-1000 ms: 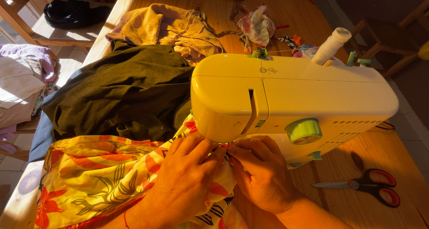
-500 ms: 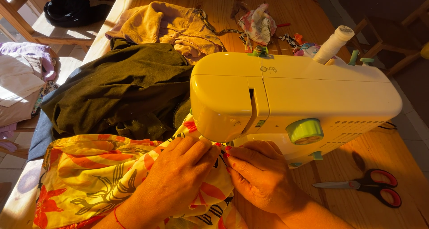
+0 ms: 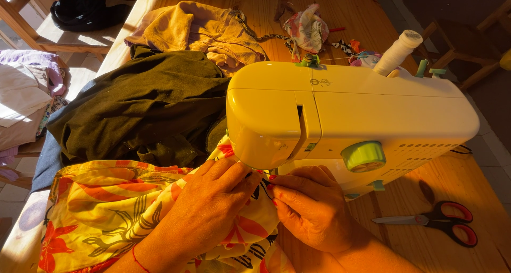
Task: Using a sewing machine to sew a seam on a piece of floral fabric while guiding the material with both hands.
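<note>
Pressing down on the floral fabric (image 3: 122,209), the left hand (image 3: 213,204) lies with fingers curled loosely over a bunched fold, fingertips at the foot of the sewing machine (image 3: 346,118). The right hand (image 3: 314,209) sits just beside it, fingers bent and pinching the same fabric's edge beneath the machine's head; the needle area itself is hidden by both hands. The fabric, yellow with orange-red flowers and dark leaf outlines, spreads from under the machine toward the near left edge of the wooden tabletop (image 3: 458,177). The machine is pale yellow with a green dial (image 3: 363,156) on its front and a spool of cream thread (image 3: 397,52) standing tilted on top. Red-handled scissors (image 3: 436,222) lie closed on the tabletop, to the right of the right hand and apart from it. Behind the floral fabric lies a heaped dark olive garment (image 3: 138,108), and beyond it a tan garment (image 3: 197,31). Small fabric scraps (image 3: 306,31) lie behind the machine.
</note>
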